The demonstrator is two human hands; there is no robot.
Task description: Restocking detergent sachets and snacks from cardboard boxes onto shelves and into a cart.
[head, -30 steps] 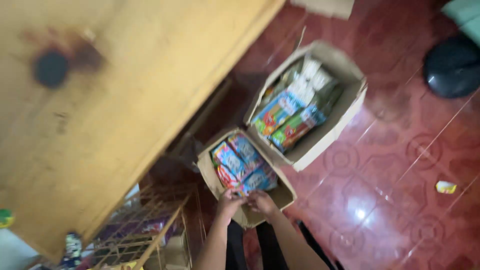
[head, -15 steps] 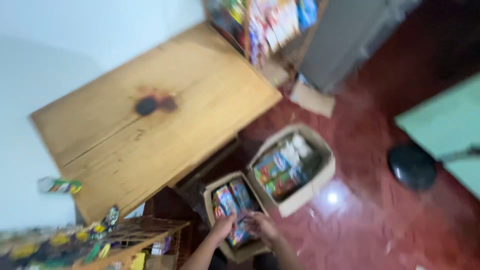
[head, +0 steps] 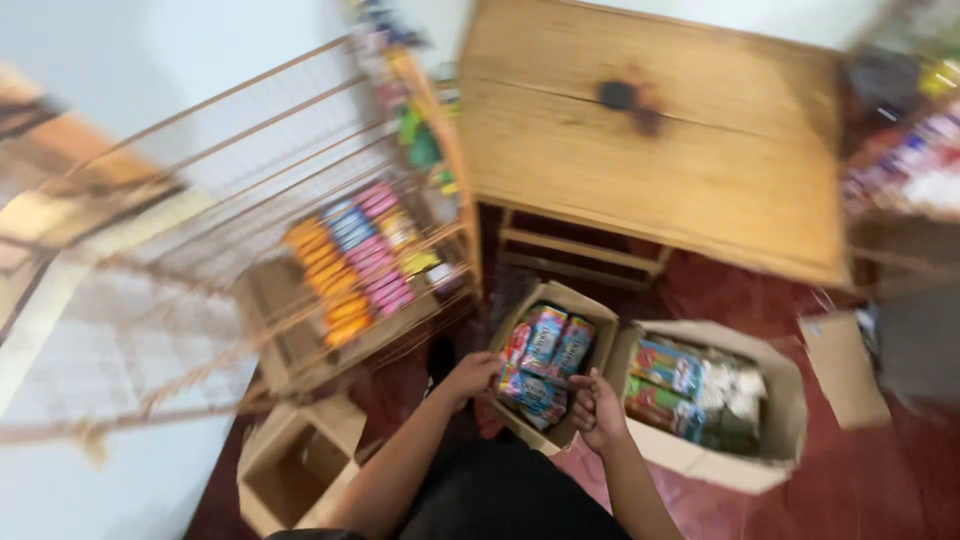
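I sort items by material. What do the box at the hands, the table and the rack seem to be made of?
Box: brown cardboard, matte, with folded flaps. Table: wood, light and probably unvarnished; grain and a dark stain show. Rack: thin rods, likely metal wire, though blur leaves this open. Left hand and right hand are at the box's rim.

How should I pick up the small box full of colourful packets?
Probably grip the small cardboard box by its two long side walls, coming from above, one hand per side, as the left hand and right hand sit now. Its top is open and full, so keep it level.
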